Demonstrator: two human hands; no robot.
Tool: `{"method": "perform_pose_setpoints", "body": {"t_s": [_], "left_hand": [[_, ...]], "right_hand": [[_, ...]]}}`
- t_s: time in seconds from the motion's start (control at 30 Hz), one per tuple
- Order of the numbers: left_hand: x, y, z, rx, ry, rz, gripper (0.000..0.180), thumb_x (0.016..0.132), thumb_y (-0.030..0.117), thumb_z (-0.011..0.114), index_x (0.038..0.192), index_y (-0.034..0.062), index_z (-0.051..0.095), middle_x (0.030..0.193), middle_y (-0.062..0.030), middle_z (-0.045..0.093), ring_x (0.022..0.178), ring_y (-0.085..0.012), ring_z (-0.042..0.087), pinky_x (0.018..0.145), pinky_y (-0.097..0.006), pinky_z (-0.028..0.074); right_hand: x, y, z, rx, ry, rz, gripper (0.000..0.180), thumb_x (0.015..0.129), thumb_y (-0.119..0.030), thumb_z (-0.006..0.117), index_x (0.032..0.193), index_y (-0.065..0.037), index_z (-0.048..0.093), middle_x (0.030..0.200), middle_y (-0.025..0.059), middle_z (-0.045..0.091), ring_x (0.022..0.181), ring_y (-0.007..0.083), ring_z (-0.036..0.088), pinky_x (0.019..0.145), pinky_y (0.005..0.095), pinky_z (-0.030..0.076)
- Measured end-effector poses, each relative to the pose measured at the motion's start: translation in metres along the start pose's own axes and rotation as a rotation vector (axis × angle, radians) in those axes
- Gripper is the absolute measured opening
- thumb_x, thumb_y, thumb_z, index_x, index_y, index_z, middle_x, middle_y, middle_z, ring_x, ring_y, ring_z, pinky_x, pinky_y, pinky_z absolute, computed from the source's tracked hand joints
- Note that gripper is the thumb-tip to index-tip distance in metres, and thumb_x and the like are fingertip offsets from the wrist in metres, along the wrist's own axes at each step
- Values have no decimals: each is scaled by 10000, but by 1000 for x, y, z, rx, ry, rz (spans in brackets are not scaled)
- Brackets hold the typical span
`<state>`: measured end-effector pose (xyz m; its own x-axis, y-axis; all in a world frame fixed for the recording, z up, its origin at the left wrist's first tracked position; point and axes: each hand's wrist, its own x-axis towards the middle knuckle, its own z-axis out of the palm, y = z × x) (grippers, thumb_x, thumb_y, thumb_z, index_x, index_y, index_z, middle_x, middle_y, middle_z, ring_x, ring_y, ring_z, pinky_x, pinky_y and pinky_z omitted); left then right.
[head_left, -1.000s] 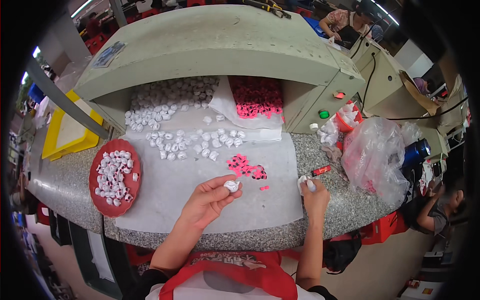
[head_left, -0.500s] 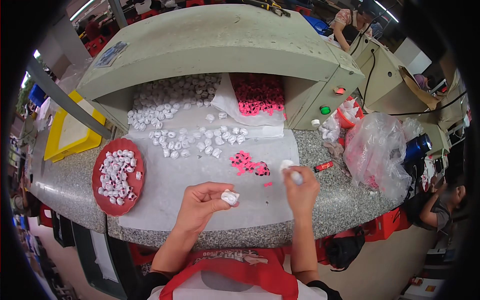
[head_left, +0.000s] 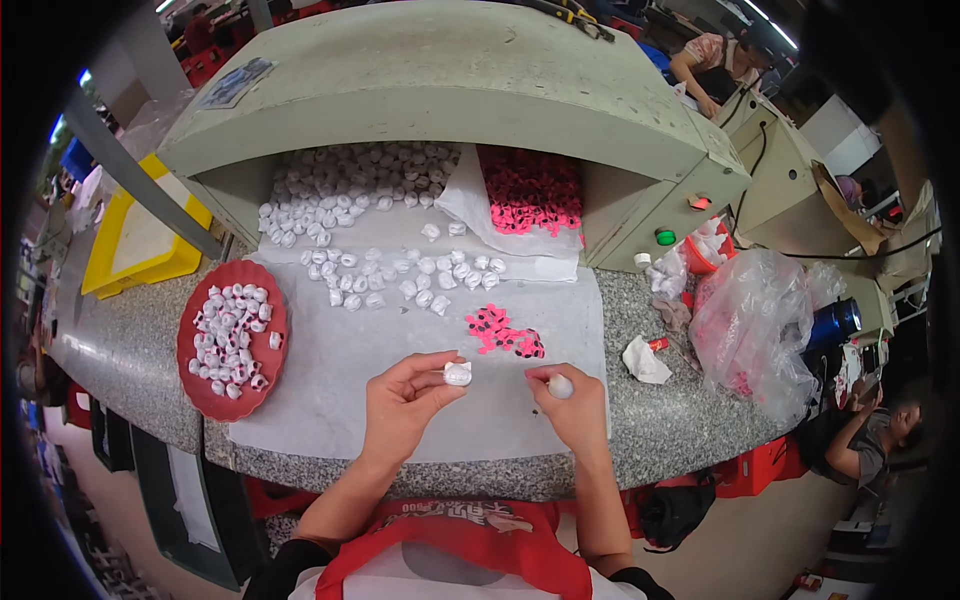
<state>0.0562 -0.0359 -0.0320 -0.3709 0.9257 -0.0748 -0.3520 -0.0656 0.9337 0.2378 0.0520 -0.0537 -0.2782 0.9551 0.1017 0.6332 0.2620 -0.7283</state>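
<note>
Left hand clamped on white piece
Right hand — at its three o'clock — clasped round white object.

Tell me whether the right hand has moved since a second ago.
Yes: the right hand has moved left, from beyond the right edge of the white sheet to over the sheet.

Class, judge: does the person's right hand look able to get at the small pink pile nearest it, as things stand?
Probably yes: the right hand is close to the small pink pile, and nothing visible blocks the way, though it holds a white rounded object.
</note>
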Motion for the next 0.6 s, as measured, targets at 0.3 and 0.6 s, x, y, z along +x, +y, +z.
{"method": "perform_pose_setpoints", "body": {"t_s": [0.3,0.6], "left_hand": [[-7,7,7,95,-64,224,284,733,-131,560,1003,-43,565,1047,-127,527,941,-189,568,805,-263,507],[-9,15,7,194,-117,236,302,715,-164,553,999,-61,544,1084,-171,501,972,-230,551,837,-305,499]], "right_hand": [[-6,-80,-12,674,-276,43,90,677,39,672,741,4,619,730,42,590,592,72,520,496,181,400],[-4,-69,-1,707,-200,-64,96,677,22,685,724,14,602,725,49,587,631,88,531,540,201,421]]}}
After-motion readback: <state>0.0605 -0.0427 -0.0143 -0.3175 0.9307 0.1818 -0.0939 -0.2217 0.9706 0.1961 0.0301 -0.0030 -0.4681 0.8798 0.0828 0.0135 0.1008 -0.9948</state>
